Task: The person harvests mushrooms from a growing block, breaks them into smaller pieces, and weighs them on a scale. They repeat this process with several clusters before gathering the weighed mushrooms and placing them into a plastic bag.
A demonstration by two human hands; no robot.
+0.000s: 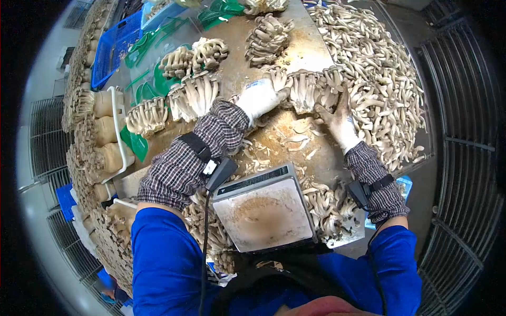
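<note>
The left hand [262, 98] hides its grip; I cannot tell whether its fingers close. Between both hands, on the surface [271, 134], is a mushroom cluster [304, 94]; the right hand's [340, 124] fingers pinch its right end, where over-squeezing could snap stems.

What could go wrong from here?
The right hand is at the mushroom cluster; squeezing too hard might break it apart. The cable below the left sleeve runs beside the scale and could snag. Loose mushrooms heaped along the right side of the table might spill over.
</note>
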